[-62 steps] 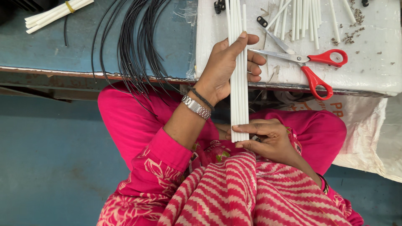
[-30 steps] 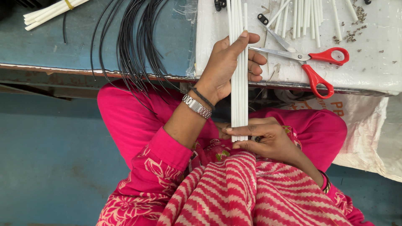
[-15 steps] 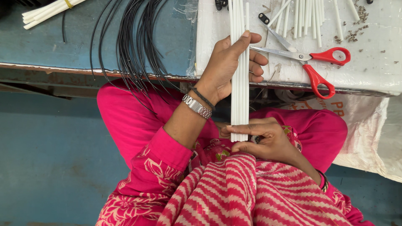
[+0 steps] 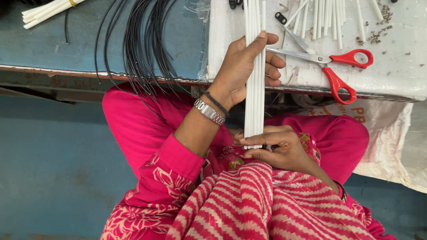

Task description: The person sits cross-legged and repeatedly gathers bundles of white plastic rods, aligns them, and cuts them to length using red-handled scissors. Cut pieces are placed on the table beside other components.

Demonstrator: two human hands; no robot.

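A: Biggest first?
B: Blue tabletop (image 4: 53, 44), white sheet (image 4: 400, 49) over its right part. Black wires (image 4: 142, 49) hang off the edge.
A: Hands?
B: Left hand (image 4: 242, 66) wrapped around a bundle of white rods (image 4: 254, 89), upright between tabletop and lap. Right hand (image 4: 278, 146) pinches the bundle's bottom end.
A: Smaller stuff?
B: Red-handled scissors (image 4: 329, 62) just right of the left hand, loose white rods (image 4: 329, 18) above.
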